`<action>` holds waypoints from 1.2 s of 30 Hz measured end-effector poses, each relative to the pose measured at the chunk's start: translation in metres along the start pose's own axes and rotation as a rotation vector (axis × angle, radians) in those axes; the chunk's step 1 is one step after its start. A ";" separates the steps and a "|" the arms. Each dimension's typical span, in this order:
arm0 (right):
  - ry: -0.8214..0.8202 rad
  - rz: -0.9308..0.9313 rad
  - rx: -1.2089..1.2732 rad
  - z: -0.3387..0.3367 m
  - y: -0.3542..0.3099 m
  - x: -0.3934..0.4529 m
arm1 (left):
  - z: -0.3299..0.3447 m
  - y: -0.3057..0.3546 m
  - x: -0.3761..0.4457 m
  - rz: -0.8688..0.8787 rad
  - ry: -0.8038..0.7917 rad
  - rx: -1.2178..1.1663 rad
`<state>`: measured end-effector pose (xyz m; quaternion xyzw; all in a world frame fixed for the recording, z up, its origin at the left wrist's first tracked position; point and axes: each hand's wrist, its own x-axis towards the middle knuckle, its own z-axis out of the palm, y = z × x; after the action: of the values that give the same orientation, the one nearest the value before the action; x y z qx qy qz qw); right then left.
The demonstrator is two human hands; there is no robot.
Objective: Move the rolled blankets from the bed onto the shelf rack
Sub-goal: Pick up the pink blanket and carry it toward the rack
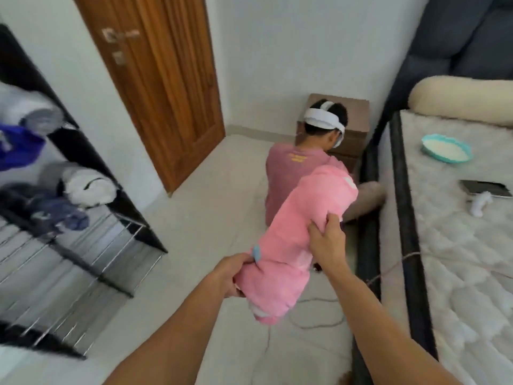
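Note:
A pink rolled blanket hangs in the air over the floor, between the bed on the right and the black shelf rack on the left. My left hand grips its near lower end. My right hand pinches its side higher up. The roll tilts up and away from me. Several rolled blankets, white, grey and blue, lie on the rack's upper shelves. The view is blurred by motion.
A person in a pink shirt sits on the floor ahead, by a brown nightstand. A cable lies on the floor. On the mattress are a teal bowl, a tablet and a cream bolster. A wooden door stands behind.

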<state>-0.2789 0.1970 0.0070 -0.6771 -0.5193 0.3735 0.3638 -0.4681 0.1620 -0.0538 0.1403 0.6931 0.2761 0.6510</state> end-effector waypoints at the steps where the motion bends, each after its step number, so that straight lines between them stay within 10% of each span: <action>1: -0.039 -0.021 -0.027 0.024 -0.011 -0.011 | -0.029 -0.010 -0.006 -0.005 0.030 -0.055; 22: -1.070 -0.716 -0.429 0.532 -0.213 -0.181 | -0.430 -0.135 -0.066 0.137 0.468 -0.876; 36: -1.151 -0.667 -0.509 0.724 -0.286 -0.172 | -0.574 -0.085 0.006 0.308 0.570 -1.188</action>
<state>-1.0738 0.1613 -0.0493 -0.2415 -0.8796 0.4077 -0.0426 -1.0169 -0.0182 -0.1074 -0.2224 0.5404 0.7261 0.3624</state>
